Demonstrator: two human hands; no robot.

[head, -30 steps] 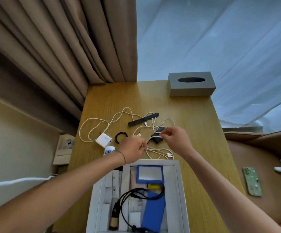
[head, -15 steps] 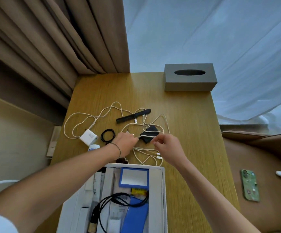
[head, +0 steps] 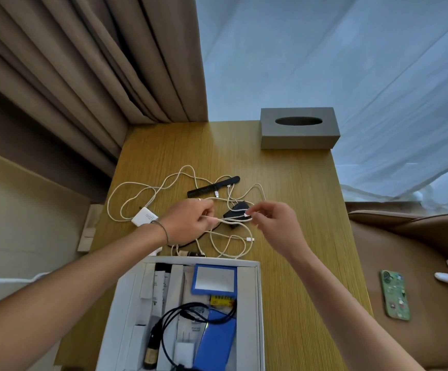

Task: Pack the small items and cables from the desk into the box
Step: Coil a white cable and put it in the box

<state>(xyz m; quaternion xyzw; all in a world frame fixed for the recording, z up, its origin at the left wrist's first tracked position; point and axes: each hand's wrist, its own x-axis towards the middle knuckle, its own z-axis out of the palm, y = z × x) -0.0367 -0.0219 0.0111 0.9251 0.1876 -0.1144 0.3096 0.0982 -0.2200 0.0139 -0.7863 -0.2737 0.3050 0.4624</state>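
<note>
Hands pinch one white cable (head: 233,219) between them, left hand (head: 190,223) and right hand (head: 273,223) above the desk (head: 297,210), behind the box (head: 257,303).

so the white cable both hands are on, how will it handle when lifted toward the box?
Likely floppy: the white cable lies in loose loops on the desk. It probably drags its tangle along, since strands cross the black comb and the small black adapter. Probably light; left hand and right hand pinch it with fingertips only.

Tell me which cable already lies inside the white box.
The black cable, looped among the items in the white cardboard box; the white braided cables are out on the wooden desk.
</note>
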